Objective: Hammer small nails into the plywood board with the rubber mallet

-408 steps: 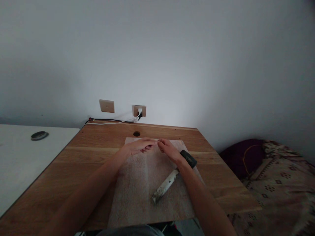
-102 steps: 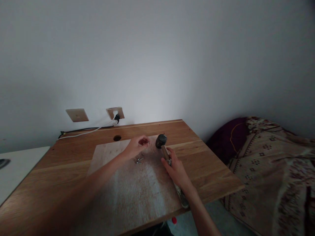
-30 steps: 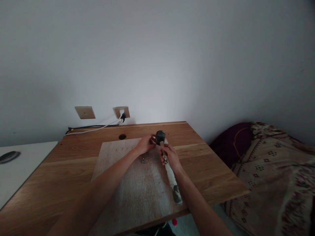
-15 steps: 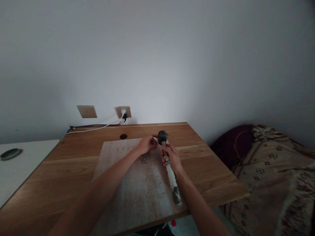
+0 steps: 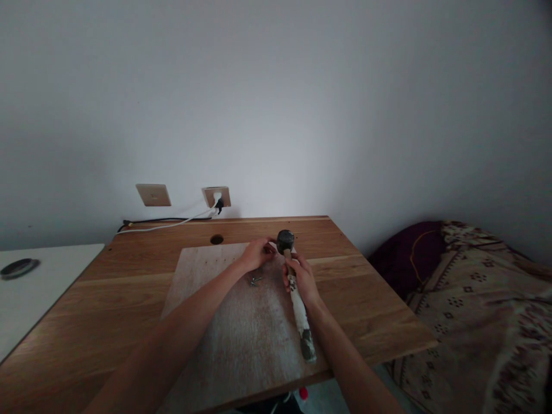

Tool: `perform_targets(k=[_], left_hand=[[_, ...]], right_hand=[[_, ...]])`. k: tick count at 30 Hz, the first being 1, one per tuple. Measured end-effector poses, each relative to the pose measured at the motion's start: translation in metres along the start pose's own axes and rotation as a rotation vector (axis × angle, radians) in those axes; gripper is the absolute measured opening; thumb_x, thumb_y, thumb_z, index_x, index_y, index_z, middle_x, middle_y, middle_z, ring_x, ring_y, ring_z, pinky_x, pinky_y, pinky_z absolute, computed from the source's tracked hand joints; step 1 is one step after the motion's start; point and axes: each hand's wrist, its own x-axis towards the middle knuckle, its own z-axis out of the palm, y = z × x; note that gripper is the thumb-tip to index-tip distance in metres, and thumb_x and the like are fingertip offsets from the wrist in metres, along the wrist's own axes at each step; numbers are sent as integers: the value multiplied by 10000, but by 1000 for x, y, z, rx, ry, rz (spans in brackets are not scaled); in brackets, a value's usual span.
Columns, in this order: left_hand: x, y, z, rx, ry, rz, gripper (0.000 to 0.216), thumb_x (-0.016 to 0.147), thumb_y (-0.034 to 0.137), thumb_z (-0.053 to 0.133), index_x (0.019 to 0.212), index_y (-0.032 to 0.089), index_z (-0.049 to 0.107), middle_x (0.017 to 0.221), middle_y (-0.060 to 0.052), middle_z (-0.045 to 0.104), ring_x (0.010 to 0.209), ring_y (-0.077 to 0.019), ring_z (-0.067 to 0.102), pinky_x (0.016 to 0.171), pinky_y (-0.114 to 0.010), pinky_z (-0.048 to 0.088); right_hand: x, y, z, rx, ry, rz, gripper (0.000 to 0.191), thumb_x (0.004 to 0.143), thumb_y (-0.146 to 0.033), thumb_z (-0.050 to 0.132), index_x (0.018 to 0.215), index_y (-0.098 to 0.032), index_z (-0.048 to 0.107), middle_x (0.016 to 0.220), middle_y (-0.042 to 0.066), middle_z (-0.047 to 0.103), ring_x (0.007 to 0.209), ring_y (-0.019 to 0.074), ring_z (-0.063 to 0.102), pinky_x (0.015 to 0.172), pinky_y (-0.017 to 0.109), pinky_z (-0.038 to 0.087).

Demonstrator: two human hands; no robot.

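My right hand (image 5: pixel 303 277) is wrapped round the handle of a hammer (image 5: pixel 298 307), high up near its dark, rounded head. The handle is pale and blotched, and its butt points down toward the table's front edge. My left hand (image 5: pixel 257 254) rests at the far part of a whitish wooden board (image 5: pixel 241 339), fingertips pinched together just left of the hammer head. What the pinch holds, if anything, is too small to make out. A little pile of metal nails or screws (image 5: pixel 255 281) lies on the board below my left hand. Several small dark marks run in a row along the board's far side.
The board lies on a brown wooden table (image 5: pixel 362 299) against a wall with sockets (image 5: pixel 217 196). A white cable (image 5: pixel 159 228) runs along the back edge. At left is a white surface with a dark round object (image 5: pixel 19 268); at right, patterned bedding (image 5: pixel 474 322).
Almost nothing differs. The hammer's butt has shifted very slightly left and downward; both hands keep their places.
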Motion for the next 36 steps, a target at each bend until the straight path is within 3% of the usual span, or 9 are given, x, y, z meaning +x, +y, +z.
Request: perform_targets(k=[15, 20, 23, 25, 28, 32, 36], left_hand=[[1, 0, 0, 27, -16, 4, 450, 744, 126, 717, 1192, 144, 673, 942, -48, 785, 827, -194, 718, 776, -282, 544], [-1, 7, -19, 43, -61, 5, 422, 756, 125, 678, 1177, 131, 660, 1026, -78, 751, 807, -173, 693, 737, -276, 544], [-10, 17, -40, 203, -134, 116, 331, 760, 82, 610, 1080, 134, 679, 1013, -78, 721, 812, -171, 680, 736, -270, 533], [-20, 25, -52, 362, -256, 247, 332, 751, 50, 604, 1056, 155, 686, 1009, -67, 714, 874, -192, 683, 788, -284, 527], [-36, 32, -59, 604, -355, 407, 280, 797, 13, 593, 1002, 176, 692, 995, -71, 717, 965, -225, 678, 876, -317, 505], [-50, 34, -52, 806, -323, 500, 198, 907, 41, 565, 982, 187, 676, 926, -67, 720, 934, -225, 676, 879, -331, 489], [-50, 33, -50, 811, -308, 530, 150, 921, 72, 586, 886, 189, 672, 843, -56, 711, 877, -225, 681, 852, -334, 489]], right_hand=[[-1, 6, -1, -57, -55, -24, 416, 674, -483, 701, 939, -220, 517, 544, -90, 581, 321, 108, 486, 268, 204, 357], [0, 4, -1, -25, -18, -3, 433, 640, -488, 705, 923, -221, 515, 553, -85, 579, 319, 104, 473, 258, 205, 351], [1, 3, -2, -7, 13, 10, 447, 623, -484, 713, 924, -226, 507, 549, -89, 572, 312, 101, 464, 256, 199, 338], [1, 4, -2, 1, 9, 15, 447, 619, -481, 717, 920, -227, 506, 544, -90, 567, 312, 103, 467, 258, 201, 341], [0, 4, -2, -5, -1, 13, 431, 633, -470, 718, 923, -221, 520, 551, -87, 570, 321, 101, 476, 264, 196, 346], [-3, 5, 0, -18, -8, 12, 428, 647, -466, 720, 940, -214, 534, 561, -84, 575, 325, 97, 473, 266, 193, 339], [-3, 4, 0, -17, 0, 16, 443, 641, -476, 731, 941, -217, 532, 563, -86, 574, 332, 100, 479, 273, 194, 347]])
